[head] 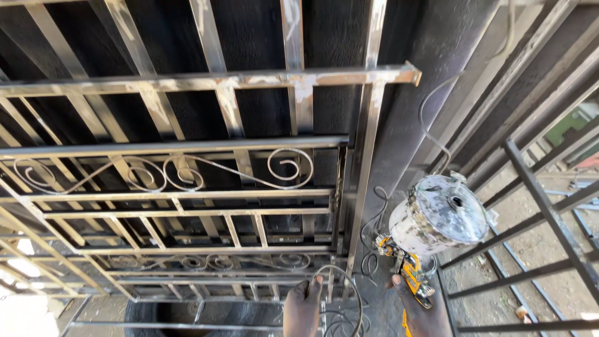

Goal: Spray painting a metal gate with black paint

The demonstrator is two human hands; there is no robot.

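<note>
My right hand (424, 312) grips the yellow handle of a paint spray gun (405, 265) at the bottom right; its paint-spattered round cup (440, 215) stands on top. My left hand (302, 309) is at the bottom centre, fingers closed around a thin grey hose (349, 281) that loops beside it. Both hands are just below and in front of a bare steel window grille (187, 187) with scroll ornaments (287, 165), which leans against a black-painted wall (262, 37).
A black-painted metal frame (549, 218) slants across the right side over sandy ground. A thin wire (430, 125) curls down the wall toward the spray gun. A dark tyre (187, 315) lies under the grille at the bottom.
</note>
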